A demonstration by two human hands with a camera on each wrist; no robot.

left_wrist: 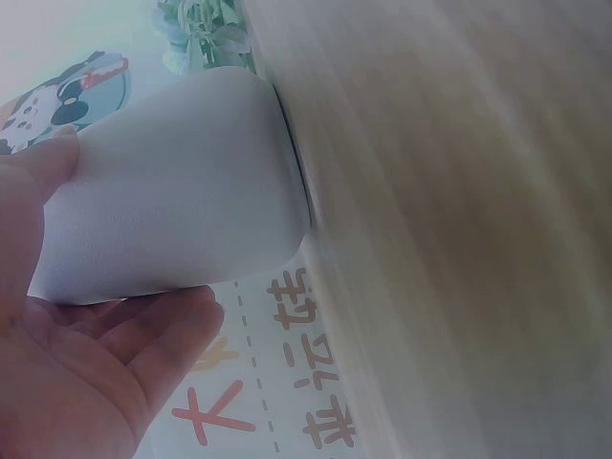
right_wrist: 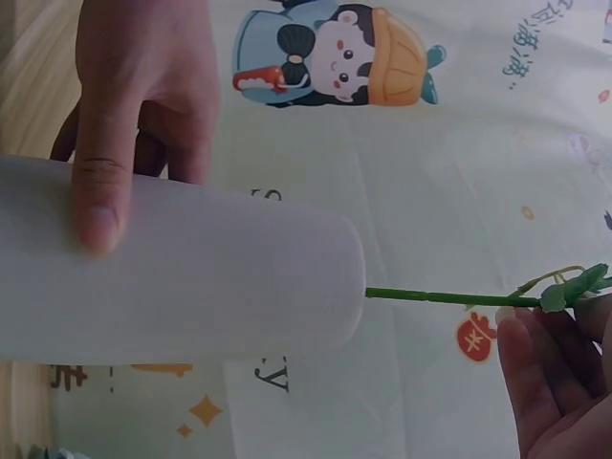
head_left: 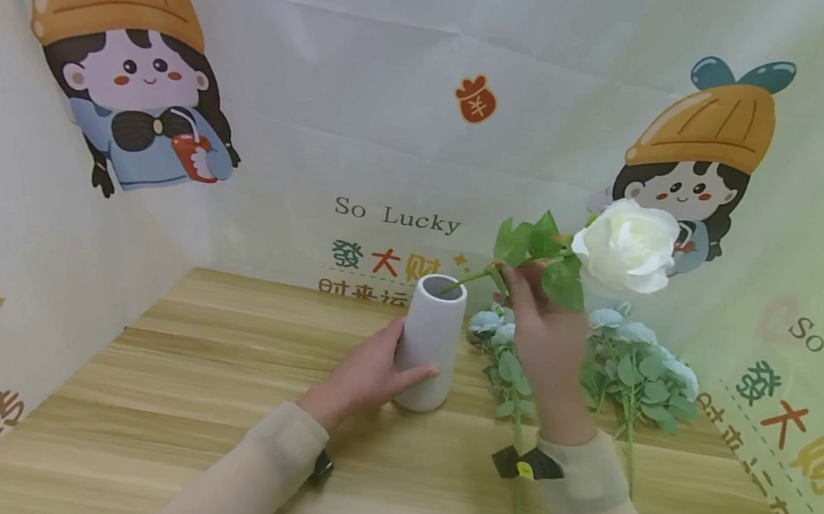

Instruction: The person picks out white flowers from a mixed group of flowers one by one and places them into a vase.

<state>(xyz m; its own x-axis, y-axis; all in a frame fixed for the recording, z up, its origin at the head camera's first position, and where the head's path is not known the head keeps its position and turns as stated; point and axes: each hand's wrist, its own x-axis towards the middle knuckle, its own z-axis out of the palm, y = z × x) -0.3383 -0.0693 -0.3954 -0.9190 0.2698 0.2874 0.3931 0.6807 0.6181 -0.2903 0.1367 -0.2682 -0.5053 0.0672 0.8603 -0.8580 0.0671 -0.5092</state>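
A white vase (head_left: 429, 347) stands upright on the wooden table. My left hand (head_left: 369, 374) grips it from the left, thumb across its front and fingers behind, as the left wrist view shows with the vase (left_wrist: 182, 186). Above and to the right, my right hand (head_left: 550, 338) pinches the green stem of a white rose (head_left: 627, 246) just below its leaves. The lower end of the stem (right_wrist: 430, 295) goes into the vase's mouth, and its tip is hidden inside. The bloom leans to the right, well above the rim.
Pale blue flowers with green leaves (head_left: 651, 378) lie on the table (head_left: 212, 437) at the right, partly behind the right arm. Another blue-flowered stem (head_left: 509, 368) lies beside the vase. A printed cloth (head_left: 394, 138) hangs around the table's back and sides.
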